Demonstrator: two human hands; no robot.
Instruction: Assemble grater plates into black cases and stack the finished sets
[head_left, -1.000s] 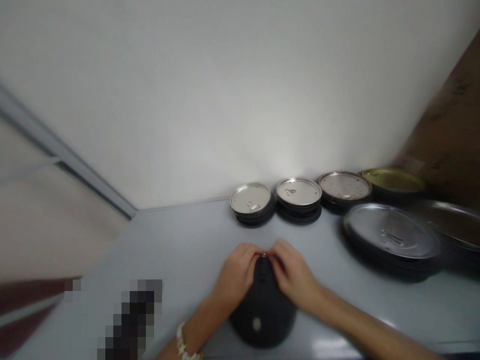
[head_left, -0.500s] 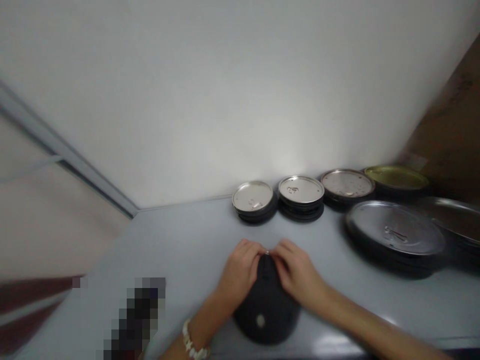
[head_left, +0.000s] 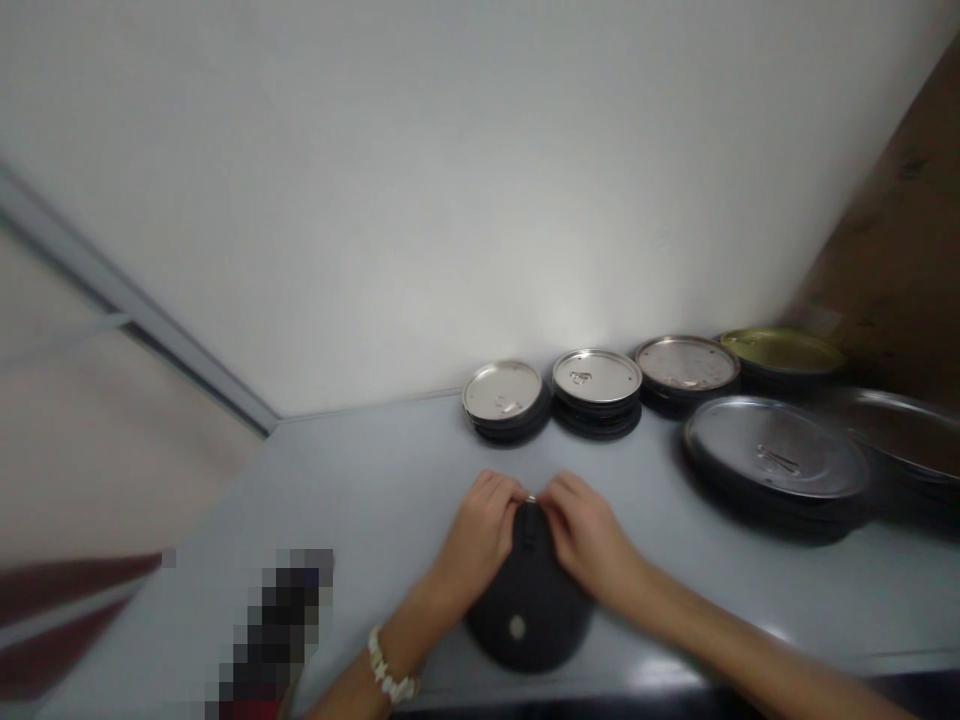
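Observation:
A black round disc [head_left: 536, 625] lies on the table in front of me, with a pale spot near its front and a dark tab toward the far edge. My left hand [head_left: 484, 525] is closed on the left side of that far edge, its thumb and fingers pinched together. Opposite it, my right hand [head_left: 589, 530] pinches the right side. A small shiny metal bit [head_left: 532, 498] shows between the two sets of fingertips. Exactly what the fingertips grip is partly hidden. A beaded bracelet [head_left: 388, 675] circles my left wrist.
Stacks of round discs with silvery tops stand along the wall, including the leftmost stack [head_left: 504, 392] and its neighbour [head_left: 598, 380]. A yellowish-topped disc [head_left: 784, 350] lies farther right. A larger silver disc [head_left: 776, 445] is nearer. Brown cardboard [head_left: 892, 250] stands at right; a pixelated patch covers the lower left.
Both hands stay pinched at the disc's far edge. The disc and hands appear slightly higher in view, and the stacks at right shift slightly left, as the camera moves a little.

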